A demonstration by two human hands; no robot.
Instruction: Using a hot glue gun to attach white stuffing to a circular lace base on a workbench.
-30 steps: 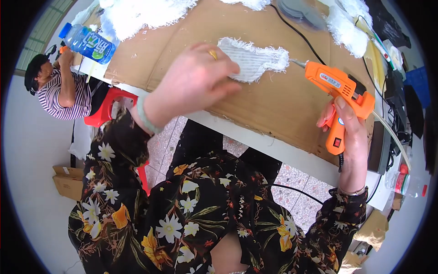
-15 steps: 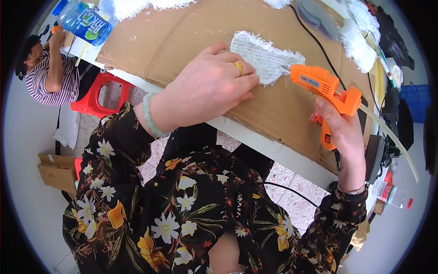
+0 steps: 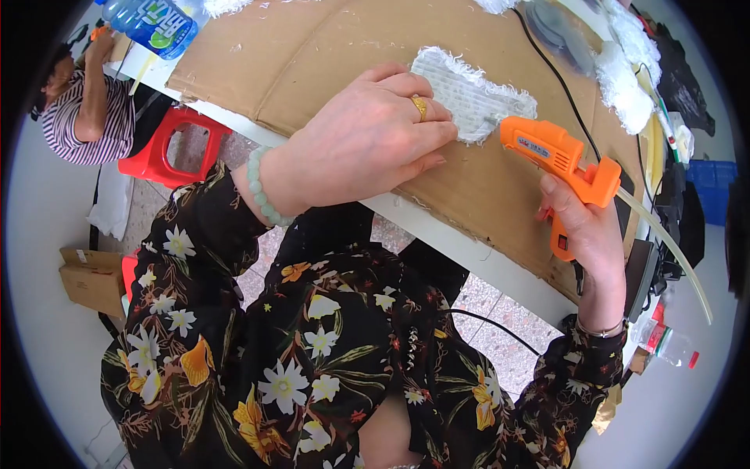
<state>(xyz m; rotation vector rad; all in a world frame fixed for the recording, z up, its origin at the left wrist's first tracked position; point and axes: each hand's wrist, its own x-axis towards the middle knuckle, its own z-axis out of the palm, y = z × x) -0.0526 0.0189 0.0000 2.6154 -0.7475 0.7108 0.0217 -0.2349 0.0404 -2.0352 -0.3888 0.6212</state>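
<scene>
A piece of white fabric with frayed, fringed edges (image 3: 483, 100) lies on the brown cardboard (image 3: 328, 55). My left hand (image 3: 367, 133) is closed at its near left edge, fingers bent and pressed together on it; the fingertips are partly hidden behind the hand. My right hand (image 3: 587, 227) is wrapped round the handle of an orange glue gun (image 3: 556, 152). The gun's nozzle points left and touches or hovers just over the fabric's right part; I cannot tell which. A pale glue stick (image 3: 670, 242) sticks out of the gun's back and curves downward.
A black cord (image 3: 558, 74) runs across the cardboard beside the gun. White fluffy fabric (image 3: 625, 78) lies at the far right, and a blue drink bottle (image 3: 160, 31) stands far left. Left of the table are a red stool (image 3: 168, 148) and another person in a striped shirt (image 3: 94, 117).
The view has shifted a little. My left hand and the fabric sit slightly further right, and the glue gun's nozzle is a bit further in over the fabric. Both grips look the same.
</scene>
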